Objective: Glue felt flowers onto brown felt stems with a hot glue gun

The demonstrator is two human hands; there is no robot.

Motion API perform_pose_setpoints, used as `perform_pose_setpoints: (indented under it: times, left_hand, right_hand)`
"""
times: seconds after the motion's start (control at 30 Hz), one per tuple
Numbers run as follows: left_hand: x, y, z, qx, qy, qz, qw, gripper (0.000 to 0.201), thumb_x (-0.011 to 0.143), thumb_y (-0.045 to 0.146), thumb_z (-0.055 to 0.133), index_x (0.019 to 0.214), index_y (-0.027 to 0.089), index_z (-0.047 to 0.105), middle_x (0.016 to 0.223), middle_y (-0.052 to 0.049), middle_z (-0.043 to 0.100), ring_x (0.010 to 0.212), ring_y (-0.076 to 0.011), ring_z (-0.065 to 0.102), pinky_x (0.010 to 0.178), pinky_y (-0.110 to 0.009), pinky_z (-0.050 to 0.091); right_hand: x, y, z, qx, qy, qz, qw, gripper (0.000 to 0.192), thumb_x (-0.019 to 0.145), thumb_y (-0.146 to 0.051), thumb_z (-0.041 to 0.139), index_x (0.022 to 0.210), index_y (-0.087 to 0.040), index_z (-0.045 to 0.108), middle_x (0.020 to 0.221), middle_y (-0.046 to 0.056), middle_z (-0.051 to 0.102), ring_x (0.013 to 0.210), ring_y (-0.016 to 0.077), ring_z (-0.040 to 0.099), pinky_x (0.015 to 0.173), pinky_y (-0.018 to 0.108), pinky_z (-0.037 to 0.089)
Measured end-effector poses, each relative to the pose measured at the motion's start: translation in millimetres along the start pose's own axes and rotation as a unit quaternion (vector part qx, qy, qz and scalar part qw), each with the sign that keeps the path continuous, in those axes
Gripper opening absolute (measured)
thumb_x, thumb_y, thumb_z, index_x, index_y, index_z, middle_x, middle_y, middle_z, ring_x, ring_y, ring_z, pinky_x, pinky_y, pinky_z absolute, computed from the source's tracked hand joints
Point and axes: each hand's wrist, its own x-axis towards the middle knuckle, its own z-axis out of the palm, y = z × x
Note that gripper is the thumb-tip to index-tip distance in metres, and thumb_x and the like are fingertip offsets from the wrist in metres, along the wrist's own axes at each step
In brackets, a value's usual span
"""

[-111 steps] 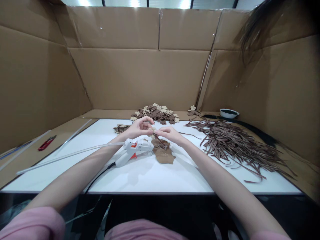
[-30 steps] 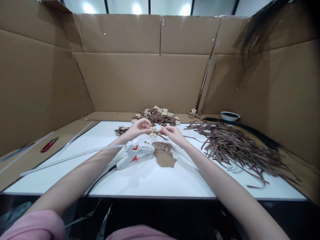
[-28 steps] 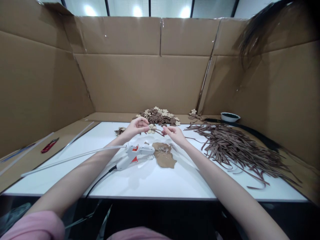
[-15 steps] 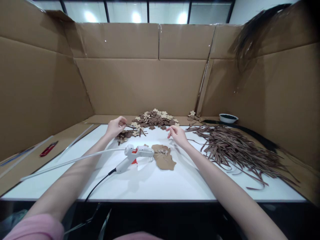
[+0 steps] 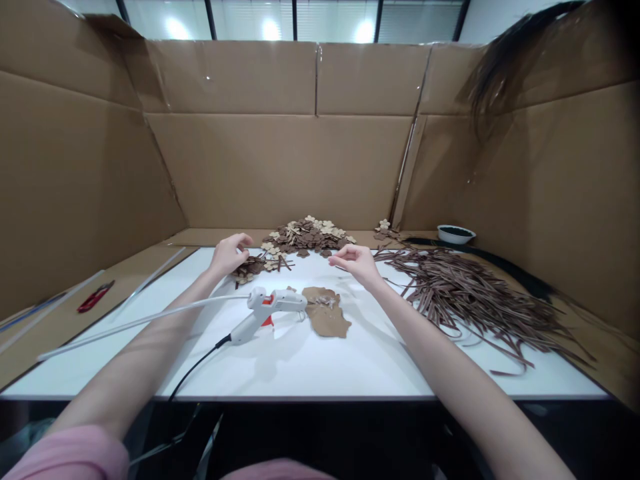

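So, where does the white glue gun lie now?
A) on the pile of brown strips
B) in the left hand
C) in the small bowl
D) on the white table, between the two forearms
D: the glue gun lies on the white table, in neither hand.

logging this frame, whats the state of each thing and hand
left hand: fingers curled at the small pile of finished flower stems, grip unclear
right hand: open, empty
white hot glue gun: lying on its side, stick loaded
brown strips: loose heap
small white bowl: upright, dark contents
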Motion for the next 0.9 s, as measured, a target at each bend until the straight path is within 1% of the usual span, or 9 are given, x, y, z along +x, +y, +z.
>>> perform_pose_setpoints:
  times: [0.13,0.27,0.37,0.47,0.6,0.7,0.8,0.9]
  left_hand:
    - [0,3,3.3,-0.019,0.020,0.015,0.999,0.028,0.065,0.017,0.050,0.089,0.020,0.063,0.091,-0.003,0.070,0.072,-0.0181,0.064,0.069,-0.028,0.048]
    - [0,8,5.7,-0.024,0.015,0.033,0.999,0.028,0.066,0.016,0.050,0.090,0.020,0.063,0.089,-0.003,0.070,0.070,-0.0178,0.064,0.066,-0.028,0.048]
    - [-1,10,6.4,-0.025,0.004,0.042,0.999,0.027,0.067,0.017,0.050,0.090,0.020,0.063,0.090,-0.003,0.070,0.069,-0.0176,0.063,0.067,-0.028,0.048]
    - [-3,11,6.3,-0.030,0.003,0.045,0.999,0.027,0.067,0.017,0.050,0.091,0.019,0.063,0.091,-0.003,0.069,0.068,-0.0172,0.062,0.067,-0.029,0.048]
    - [-4,12,6.3,-0.032,0.003,0.048,0.998,0.026,0.069,0.016,0.049,0.091,0.019,0.063,0.092,-0.003,0.069,0.071,-0.0173,0.063,0.067,-0.028,0.048]
    - [-4,14,7.1,-0.039,0.000,0.055,0.998,0.027,0.069,0.016,0.049,0.093,0.019,0.062,0.093,-0.003,0.069,0.071,-0.0170,0.062,0.067,-0.028,0.049]
    - [-5,17,8.1,-0.045,-0.006,0.062,0.997,0.028,0.070,0.016,0.049,0.095,0.019,0.061,0.094,-0.003,0.069,0.069,-0.0164,0.062,0.068,-0.028,0.050]
    - [-5,20,8.7,-0.052,-0.006,0.069,0.996,0.030,0.070,0.015,0.048,0.097,0.019,0.060,0.096,-0.004,0.069,0.071,-0.0165,0.062,0.068,-0.028,0.050]
  right_hand:
    - [1,-8,-3,0.048,0.025,-0.007,0.999,0.035,0.061,-0.046,0.079,0.070,-0.015,0.064,0.071,0.009,0.072,0.069,0.0208,0.069,0.069,0.032,0.053]
    - [4,-11,-6,0.106,0.030,-0.031,0.993,0.034,0.067,-0.047,0.075,0.078,-0.016,0.066,0.075,0.008,0.073,0.076,0.0197,0.069,0.078,0.033,0.053]
    - [6,-10,-8,0.140,0.031,-0.043,0.989,0.029,0.069,-0.043,0.076,0.081,-0.017,0.068,0.080,0.007,0.074,0.080,0.0184,0.070,0.080,0.032,0.052]
    - [6,-10,-9,0.170,0.024,-0.053,0.984,0.025,0.065,-0.036,0.080,0.079,-0.018,0.069,0.081,0.005,0.074,0.080,0.0176,0.069,0.077,0.030,0.052]
    - [3,-14,-9,0.172,-0.006,-0.038,0.984,0.026,0.061,-0.035,0.083,0.071,-0.018,0.066,0.073,0.003,0.072,0.071,0.0160,0.067,0.072,0.030,0.052]
    - [0,-17,-8,0.143,-0.048,-0.019,0.988,0.028,0.064,-0.040,0.080,0.070,-0.017,0.064,0.069,0.003,0.071,0.068,0.0151,0.066,0.071,0.029,0.051]
    - [-3,-18,-7,0.120,-0.099,-0.001,0.988,0.030,0.067,-0.043,0.077,0.075,-0.016,0.066,0.072,0.005,0.072,0.073,0.0169,0.068,0.076,0.031,0.051]
    - [-4,-17,-8,0.120,-0.132,0.014,0.984,0.031,0.067,-0.043,0.077,0.082,-0.016,0.069,0.081,0.007,0.074,0.082,0.0189,0.070,0.083,0.033,0.051]
